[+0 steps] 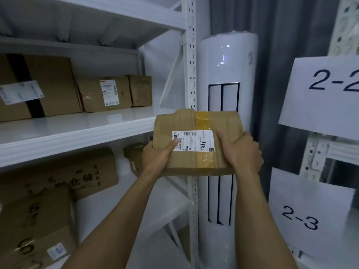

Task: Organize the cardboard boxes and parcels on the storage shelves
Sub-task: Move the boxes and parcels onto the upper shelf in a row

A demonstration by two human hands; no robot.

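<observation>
Parcel [198, 140] held in mid-air at frame centre, clear of every shelf, just beside the rack upright [191, 74]. Left hand [157, 156] clamped on the 8 o'clock corner, thumb flat across the label [193, 141]. Right hand [242, 152] clamped on the 4 o'clock edge, thumb on top, fingers wrapped under. Cardboard creased, tape [203, 133] yellowed and wrinkled along the seam.

Middle shelf [77, 131] at 9 o'clock: three boxes [104, 94] at the rear, bare surface in front. Lower shelf at 7 o'clock: more boxes, crowded.

Signs 2-2 [328, 94] and 2-3 [307, 218] at 3 and 4 o'clock. White cylindrical unit [227, 74] behind parcel at 12 o'clock.

Risks, judged:
- Collision with upright on swing toward 9 o'clock, given the close pass.
- Soft carton likely to buckle under edge grip; possible slip.
- Label partly covered by thumb; possible misread and wrong bay.
- Placement near shelf lip: possible overhang and fall.
</observation>
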